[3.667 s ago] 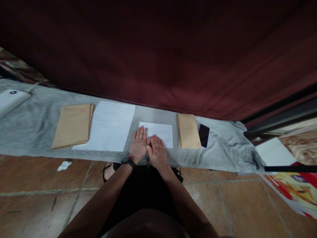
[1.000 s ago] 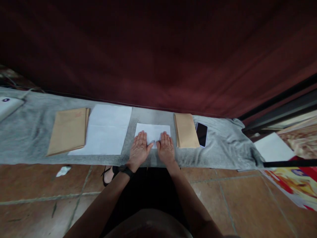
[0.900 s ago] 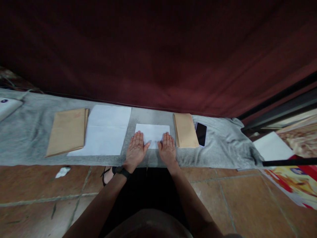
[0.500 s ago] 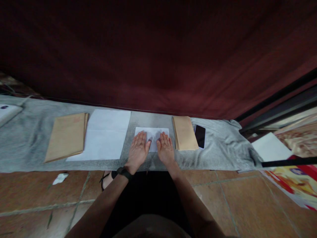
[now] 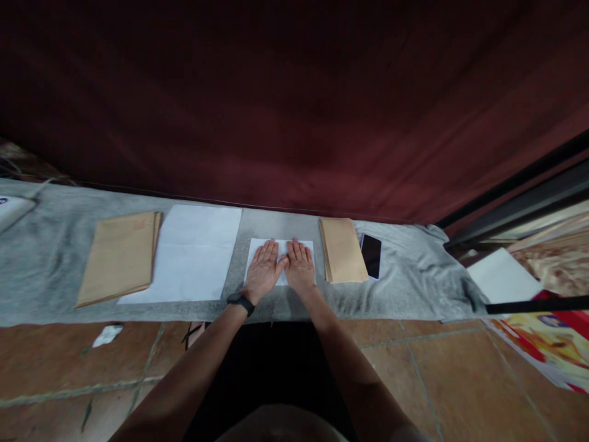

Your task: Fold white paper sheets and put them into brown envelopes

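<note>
Your hands have slid together: left hand [image 5: 264,272] and right hand [image 5: 299,267] press the folded white paper [image 5: 281,247] flat, fingers [image 5: 271,250] spread open.

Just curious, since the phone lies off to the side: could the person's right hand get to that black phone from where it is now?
Probably yes. The right hand lies flat on the folded white paper; the black phone lies just past the small brown envelope stack, which is low and flat, so nothing blocks a reach over it.
</note>
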`<state>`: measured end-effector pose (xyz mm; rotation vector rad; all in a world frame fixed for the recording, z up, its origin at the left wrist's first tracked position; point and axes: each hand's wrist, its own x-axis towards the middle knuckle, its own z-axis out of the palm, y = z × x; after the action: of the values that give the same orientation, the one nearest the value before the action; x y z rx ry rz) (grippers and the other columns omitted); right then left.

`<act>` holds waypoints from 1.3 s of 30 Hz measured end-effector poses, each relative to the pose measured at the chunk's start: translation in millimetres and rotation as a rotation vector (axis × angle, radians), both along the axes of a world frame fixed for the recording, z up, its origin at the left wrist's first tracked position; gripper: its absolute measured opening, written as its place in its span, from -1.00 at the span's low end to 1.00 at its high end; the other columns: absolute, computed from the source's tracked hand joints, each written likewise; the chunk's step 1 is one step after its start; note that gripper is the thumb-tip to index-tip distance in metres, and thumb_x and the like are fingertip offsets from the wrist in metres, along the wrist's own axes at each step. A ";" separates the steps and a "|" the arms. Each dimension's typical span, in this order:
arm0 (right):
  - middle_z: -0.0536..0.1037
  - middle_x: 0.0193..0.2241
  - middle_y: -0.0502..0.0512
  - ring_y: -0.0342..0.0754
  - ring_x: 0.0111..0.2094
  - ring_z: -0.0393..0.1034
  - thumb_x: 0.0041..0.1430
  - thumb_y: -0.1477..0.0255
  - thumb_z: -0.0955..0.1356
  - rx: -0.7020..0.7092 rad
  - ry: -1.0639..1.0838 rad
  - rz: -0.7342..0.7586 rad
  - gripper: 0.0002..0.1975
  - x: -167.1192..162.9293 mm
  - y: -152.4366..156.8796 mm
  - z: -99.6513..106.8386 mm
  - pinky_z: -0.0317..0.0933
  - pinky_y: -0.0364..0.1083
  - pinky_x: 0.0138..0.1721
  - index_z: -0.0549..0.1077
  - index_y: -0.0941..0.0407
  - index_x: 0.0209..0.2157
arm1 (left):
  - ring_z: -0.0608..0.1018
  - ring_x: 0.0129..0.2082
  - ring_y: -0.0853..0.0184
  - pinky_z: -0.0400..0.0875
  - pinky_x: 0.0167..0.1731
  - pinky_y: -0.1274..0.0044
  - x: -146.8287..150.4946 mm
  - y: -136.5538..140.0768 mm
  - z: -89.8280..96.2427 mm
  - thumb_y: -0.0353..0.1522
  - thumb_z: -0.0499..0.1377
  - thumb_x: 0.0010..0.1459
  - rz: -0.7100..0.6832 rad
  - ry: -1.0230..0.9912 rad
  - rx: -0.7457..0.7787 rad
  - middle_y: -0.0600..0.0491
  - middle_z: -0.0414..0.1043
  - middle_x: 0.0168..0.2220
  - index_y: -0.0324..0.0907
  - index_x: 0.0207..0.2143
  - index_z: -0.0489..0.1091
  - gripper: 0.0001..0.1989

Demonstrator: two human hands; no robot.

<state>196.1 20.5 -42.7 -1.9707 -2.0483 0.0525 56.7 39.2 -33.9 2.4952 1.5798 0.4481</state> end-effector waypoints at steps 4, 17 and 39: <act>0.17 0.36 0.37 0.13 0.38 0.04 0.46 0.30 0.13 0.052 0.003 -0.090 -0.44 4.3 -0.4 -5.6 -0.03 0.17 0.35 0.14 0.32 0.36 | 0.08 0.42 0.10 -0.01 0.37 0.22 -5.0 -0.8 -2.2 -0.09 -0.25 0.41 0.062 0.001 0.026 -0.29 0.08 0.38 -0.47 0.35 0.11 -0.28; 0.20 0.31 0.59 0.27 0.34 0.11 0.47 0.23 0.12 0.170 -0.041 -0.230 -0.34 14.8 -9.0 -14.2 0.07 0.20 0.29 0.10 0.47 0.34 | 0.06 0.43 0.04 -0.04 0.37 0.20 -18.9 -2.3 -1.5 -0.08 -0.23 0.41 0.209 0.037 0.029 -0.34 0.05 0.38 -0.53 0.34 0.10 -0.26; 0.20 0.32 0.53 0.24 0.36 0.09 0.47 0.25 0.14 0.094 0.021 -0.237 -0.39 10.6 -5.8 -2.6 0.02 0.22 0.31 0.16 0.43 0.33 | 0.06 0.43 0.11 -0.09 0.38 0.20 6.3 -1.6 -5.8 -0.24 -0.19 0.42 0.028 0.038 0.054 -0.19 0.02 0.42 -0.29 0.37 0.13 -0.43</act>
<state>206.6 14.7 -45.3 -2.1282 -1.7565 -0.0726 63.0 37.6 -39.7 2.5386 1.6405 0.4553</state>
